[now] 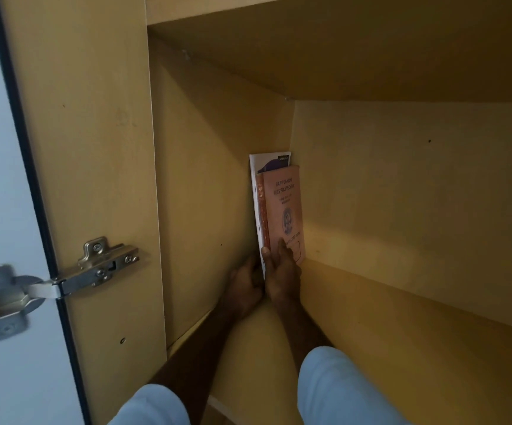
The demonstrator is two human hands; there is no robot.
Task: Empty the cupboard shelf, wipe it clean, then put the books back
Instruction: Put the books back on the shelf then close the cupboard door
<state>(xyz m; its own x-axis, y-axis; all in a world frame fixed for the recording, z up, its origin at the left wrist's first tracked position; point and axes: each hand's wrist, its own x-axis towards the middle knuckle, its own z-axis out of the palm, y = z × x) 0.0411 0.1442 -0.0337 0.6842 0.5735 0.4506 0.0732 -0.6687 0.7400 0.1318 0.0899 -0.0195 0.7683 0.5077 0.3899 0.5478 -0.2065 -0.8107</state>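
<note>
Inside a yellow cupboard (401, 185), at 12 o'clock from the two hands: thin books (282, 207) upright in the back-left corner of the shelf (386, 317), right hand (282, 279) with fingers (284, 248) flat on the pink front cover and thumb hooked round the spine edge, left hand (244, 286) curled low at 9 o'clock of the books, its grip hidden. Probably either the last lift-out or the put-back step, impossible to tell which; next, a firm two-handed hold on the stack. Cover print blurred, forearms cut off at pale sleeves (337, 391), door hinge (95, 268) at 9 o'clock.
</note>
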